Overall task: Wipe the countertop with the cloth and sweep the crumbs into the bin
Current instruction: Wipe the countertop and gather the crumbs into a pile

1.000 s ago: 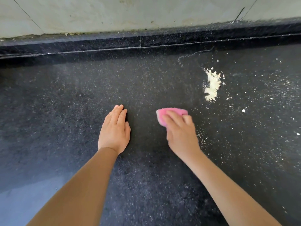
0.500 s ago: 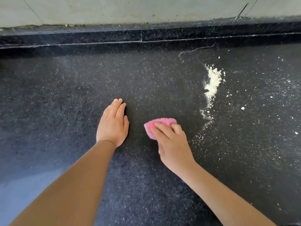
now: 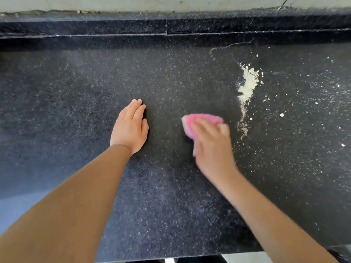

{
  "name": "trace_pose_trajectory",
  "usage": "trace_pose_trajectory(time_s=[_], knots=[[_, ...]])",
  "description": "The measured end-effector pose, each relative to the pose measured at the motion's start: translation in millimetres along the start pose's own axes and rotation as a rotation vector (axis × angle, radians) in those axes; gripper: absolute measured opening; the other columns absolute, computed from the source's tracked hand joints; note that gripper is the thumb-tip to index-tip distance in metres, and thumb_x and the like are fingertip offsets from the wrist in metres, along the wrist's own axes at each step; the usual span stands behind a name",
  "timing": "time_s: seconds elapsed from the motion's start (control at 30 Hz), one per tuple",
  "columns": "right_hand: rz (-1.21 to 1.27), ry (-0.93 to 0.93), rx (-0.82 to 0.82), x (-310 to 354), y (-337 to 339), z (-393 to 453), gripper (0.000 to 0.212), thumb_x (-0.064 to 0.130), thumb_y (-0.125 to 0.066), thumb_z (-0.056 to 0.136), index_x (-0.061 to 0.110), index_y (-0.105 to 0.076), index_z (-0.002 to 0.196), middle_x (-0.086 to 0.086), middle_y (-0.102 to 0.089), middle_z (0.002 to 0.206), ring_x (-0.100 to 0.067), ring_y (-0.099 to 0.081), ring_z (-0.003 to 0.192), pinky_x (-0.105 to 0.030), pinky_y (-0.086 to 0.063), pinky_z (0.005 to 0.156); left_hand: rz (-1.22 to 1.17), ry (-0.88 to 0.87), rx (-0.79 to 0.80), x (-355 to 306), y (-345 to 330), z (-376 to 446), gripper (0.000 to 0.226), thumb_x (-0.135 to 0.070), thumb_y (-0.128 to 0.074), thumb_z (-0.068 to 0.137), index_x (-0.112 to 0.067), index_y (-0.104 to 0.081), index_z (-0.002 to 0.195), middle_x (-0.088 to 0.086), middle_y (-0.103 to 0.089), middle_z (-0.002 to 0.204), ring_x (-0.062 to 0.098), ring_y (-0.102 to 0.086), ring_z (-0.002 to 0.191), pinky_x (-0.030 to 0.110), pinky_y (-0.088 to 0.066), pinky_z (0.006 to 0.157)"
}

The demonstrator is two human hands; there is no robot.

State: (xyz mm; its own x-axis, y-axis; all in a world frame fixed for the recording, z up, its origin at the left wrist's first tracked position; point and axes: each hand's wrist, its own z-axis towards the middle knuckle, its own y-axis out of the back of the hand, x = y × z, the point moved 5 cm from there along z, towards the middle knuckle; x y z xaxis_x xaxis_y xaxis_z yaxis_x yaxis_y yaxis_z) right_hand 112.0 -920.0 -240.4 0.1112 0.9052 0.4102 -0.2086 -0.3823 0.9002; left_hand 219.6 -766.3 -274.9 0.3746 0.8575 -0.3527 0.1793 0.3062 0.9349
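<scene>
The pink cloth (image 3: 201,123) lies on the dark speckled countertop (image 3: 171,196), pressed under the right hand (image 3: 212,147), whose blurred fingers seem curled over it. Just right runs a pale crumb streak (image 3: 247,88); the left hand (image 3: 130,128) rests flat, fingers extended.

Table (image 3: 171,76): dark speckled stone, granite-like, polished; a soft sheen is seen at lower left of the frame. Raised back ledge (image 3: 114,27), top of frame: same speckled stone. Wall (image 3: 152,2) above it: pale, smooth, matt. Cloth (image 3: 201,120), centre right: pink, fuzzy, soft pile, matt. Crumbs (image 3: 247,86), upper right: pale yellow, dry, powdery with coarser flakes scattered around.
</scene>
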Motion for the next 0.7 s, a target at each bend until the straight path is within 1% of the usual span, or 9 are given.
trace_pose_trajectory(time_s=[0.07,0.17,0.23,0.27,0.33,0.4,0.5,0.63,0.7], knots=[[0.066,0.101,0.124,32.1,-17.5,-37.4,0.054,-0.006,-0.068,0.064,0.017,-0.054,0.111,0.002,-0.060,0.114,-0.027,-0.050,0.097,-0.034,-0.047,0.070,0.023,-0.024,-0.007,0.2,-0.1,-1.2,0.038,-0.007,-0.041,0.093,0.009,-0.044,0.127,0.022,-0.039,0.140,0.035,-0.030,0.134,0.038,-0.019,0.111],[0.053,0.162,0.123,39.5,-31.6,-75.7,0.066,-0.001,-0.076,0.055,0.015,-0.049,0.113,-0.002,-0.064,0.111,-0.022,-0.040,0.090,-0.034,-0.051,0.059,0.058,-0.069,-0.051,0.2,1.1,-8.6,0.035,-0.004,-0.045,0.083,0.014,-0.057,0.110,0.030,-0.056,0.119,0.046,-0.046,0.118,0.052,-0.035,0.099],[0.012,0.121,0.098,19.7,-29.7,-76.9,0.055,-0.002,-0.066,0.062,0.017,-0.054,0.112,0.000,-0.063,0.112,-0.022,-0.038,0.087,-0.035,-0.046,0.057,0.048,-0.065,-0.094,-2.1,6.7,-19.9,0.033,-0.003,-0.046,0.081,0.014,-0.059,0.106,0.030,-0.059,0.114,0.046,-0.050,0.114,0.053,-0.038,0.095],[-0.030,0.094,0.090,4.4,-26.8,-72.1,0.047,-0.001,-0.054,0.069,0.019,-0.055,0.112,0.001,-0.062,0.113,-0.023,-0.043,0.088,-0.035,-0.043,0.060,0.043,-0.075,-0.112,-3.9,9.5,-28.2,0.032,-0.004,-0.045,0.082,0.013,-0.060,0.105,0.029,-0.060,0.113,0.046,-0.052,0.113,0.053,-0.039,0.094],[-0.129,0.027,0.020,-32.3,-16.5,-54.7,0.044,0.004,-0.033,0.074,0.015,-0.059,0.108,0.000,-0.062,0.110,-0.031,-0.054,0.090,-0.032,-0.034,0.069,0.037,-0.108,-0.117,-4.9,9.9,-53.2,0.036,-0.010,-0.040,0.085,0.012,-0.061,0.103,0.028,-0.062,0.110,0.045,-0.055,0.109,0.053,-0.041,0.091],[-0.191,-0.075,-0.071,-65.7,-1.9,-34.2,0.037,-0.003,-0.036,0.071,0.007,-0.063,0.095,-0.006,-0.065,0.102,-0.039,-0.058,0.090,-0.028,-0.021,0.067,0.031,-0.127,-0.104,-3.4,8.9,-81.9,0.041,-0.014,-0.035,0.084,0.012,-0.062,0.102,0.027,-0.063,0.109,0.044,-0.056,0.107,0.053,-0.042,0.090],[-0.210,-0.168,-0.121,-78.2,17.5,-16.8,0.033,-0.003,-0.036,0.071,0.003,-0.063,0.089,-0.009,-0.066,0.102,-0.041,-0.055,0.099,-0.029,-0.022,0.074,0.022,-0.102,-0.086,3.1,7.4,-121.9,0.042,-0.015,-0.035,0.084,0.012,-0.062,0.101,0.027,-0.064,0.108,0.045,-0.057,0.106,0.055,-0.043,0.088],[-0.142,0.015,-0.088,-15.9,15.3,-39.5,0.048,0.012,-0.020,0.074,0.008,-0.063,0.095,-0.001,-0.065,0.101,-0.034,-0.054,0.102,-0.024,-0.021,0.075,-0.003,-0.028,-0.086,5.1,12.0,-155.1,0.044,-0.017,-0.035,0.085,0.011,-0.061,0.106,0.026,-0.061,0.114,0.044,-0.054,0.111,0.053,-0.038,0.093],[-0.078,0.108,0.006,30.6,-3.9,-70.7,0.053,0.014,-0.016,0.068,0.012,-0.061,0.097,0.001,-0.063,0.104,-0.034,-0.053,0.099,-0.031,-0.029,0.075,-0.002,0.004,-0.091,4.7,12.5,-171.9,0.045,-0.018,-0.034,0.085,0.011,-0.059,0.109,0.026,-0.059,0.116,0.044,-0.052,0.113,0.051,-0.032,0.096]])
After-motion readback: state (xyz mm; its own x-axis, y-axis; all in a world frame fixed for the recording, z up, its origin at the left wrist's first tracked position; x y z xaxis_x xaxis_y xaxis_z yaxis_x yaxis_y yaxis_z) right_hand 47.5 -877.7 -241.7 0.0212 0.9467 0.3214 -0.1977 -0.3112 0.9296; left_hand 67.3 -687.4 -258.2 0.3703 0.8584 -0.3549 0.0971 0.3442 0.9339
